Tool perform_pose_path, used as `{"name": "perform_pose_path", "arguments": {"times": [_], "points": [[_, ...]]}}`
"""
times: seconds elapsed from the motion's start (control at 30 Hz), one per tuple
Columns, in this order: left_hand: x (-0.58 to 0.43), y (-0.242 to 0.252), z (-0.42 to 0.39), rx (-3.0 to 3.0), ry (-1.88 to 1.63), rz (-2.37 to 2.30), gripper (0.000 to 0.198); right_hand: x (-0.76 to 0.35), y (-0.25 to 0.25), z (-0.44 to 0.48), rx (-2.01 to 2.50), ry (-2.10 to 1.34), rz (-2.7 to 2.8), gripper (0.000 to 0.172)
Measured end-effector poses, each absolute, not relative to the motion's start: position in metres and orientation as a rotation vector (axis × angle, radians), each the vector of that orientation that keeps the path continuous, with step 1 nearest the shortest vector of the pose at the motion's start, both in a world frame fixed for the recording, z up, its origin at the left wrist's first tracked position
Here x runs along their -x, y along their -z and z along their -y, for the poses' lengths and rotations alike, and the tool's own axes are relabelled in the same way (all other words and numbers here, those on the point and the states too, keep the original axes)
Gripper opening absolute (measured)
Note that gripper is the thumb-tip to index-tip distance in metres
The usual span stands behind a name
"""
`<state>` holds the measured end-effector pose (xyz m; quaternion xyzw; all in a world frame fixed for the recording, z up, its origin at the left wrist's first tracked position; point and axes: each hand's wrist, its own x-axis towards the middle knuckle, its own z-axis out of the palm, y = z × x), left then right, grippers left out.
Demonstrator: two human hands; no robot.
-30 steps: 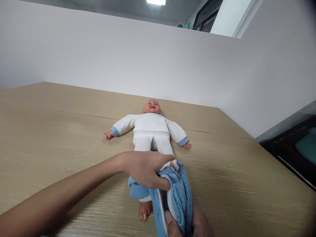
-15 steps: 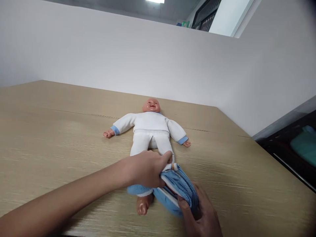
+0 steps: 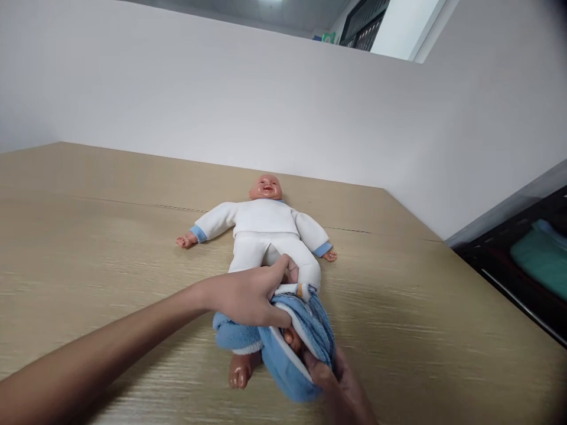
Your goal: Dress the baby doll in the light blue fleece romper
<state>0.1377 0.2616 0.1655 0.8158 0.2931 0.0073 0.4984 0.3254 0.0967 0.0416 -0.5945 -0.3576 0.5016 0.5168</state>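
A baby doll (image 3: 266,215) in a white top and white leggings lies face up, its feet towards me. Blue fleece pants (image 3: 305,316) with white edging are bunched around its lower legs. One bare foot (image 3: 240,370) sticks out of the left pant leg; the other foot (image 3: 292,339) shows partly inside the right opening. My left hand (image 3: 257,295) is closed over the white upper edge of the pants, against the doll's leg, its thumb at the opening. My right hand (image 3: 330,375) grips the gathered right pant leg from below, fingers partly hidden behind the fabric.
The doll lies on a wide wooden table (image 3: 110,248) with a seam across it. A white wall (image 3: 221,94) rises behind the far edge. Beyond the right edge stands a dark object with green cloth (image 3: 538,254) on it.
The opening of the right pant leg has turned towards me and widened, showing the doll's foot inside. My left hand has shifted slightly left and loosened its fist; my right hand has moved lower.
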Motion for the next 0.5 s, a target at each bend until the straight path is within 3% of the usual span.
{"name": "perform_pose_path", "arguments": {"times": [0.23,0.37,0.5], "points": [[-0.127,-0.154,-0.253,-1.939,-0.250,-0.593,0.054,-0.334,-0.068,-0.119,1.382,-1.019,1.011,0.041],[-0.123,-0.149,-0.254,-1.975,-0.329,-0.562,0.052,-0.353,-0.070,-0.131,1.308,-1.068,1.071,0.052],[-0.120,-0.145,-0.257,-1.958,-0.387,-0.494,0.032,-0.376,-0.078,-0.143,1.288,-1.084,1.344,0.035]]}}
